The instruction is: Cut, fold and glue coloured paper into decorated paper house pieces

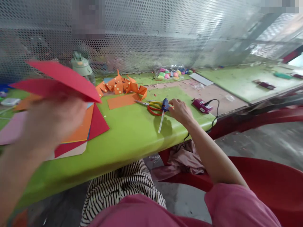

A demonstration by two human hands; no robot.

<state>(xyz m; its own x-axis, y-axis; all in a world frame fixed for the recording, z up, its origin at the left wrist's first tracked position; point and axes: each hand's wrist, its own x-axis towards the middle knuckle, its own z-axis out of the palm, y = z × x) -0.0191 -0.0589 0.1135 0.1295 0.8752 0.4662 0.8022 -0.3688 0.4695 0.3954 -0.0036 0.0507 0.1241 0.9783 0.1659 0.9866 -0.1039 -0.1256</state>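
Observation:
A red sheet of paper (63, 75), bent or folded into two flaps, is in my left hand (56, 116) above a stack of coloured paper (81, 127). That hand is smeared by motion, but its fingers are closed on the paper's lower part. On the right, the fingers of my right hand (181, 110) curl at the side of a blue glue gun (165, 104), closed on it. A white glue stick (161, 121) sticks out of the gun. Right beside it lie scissors (155, 108) with red and yellow handles. An orange paper strip (123, 101) rests flat to their left.
Behind the strip stands a folded orange paper chain (120, 85) with pale dots. A lidded bottle (81, 66) is by the mesh wall. To the right sits a purple power strip (203, 105) with a black cord. A bag of colourful pieces (171, 73) lies at the back.

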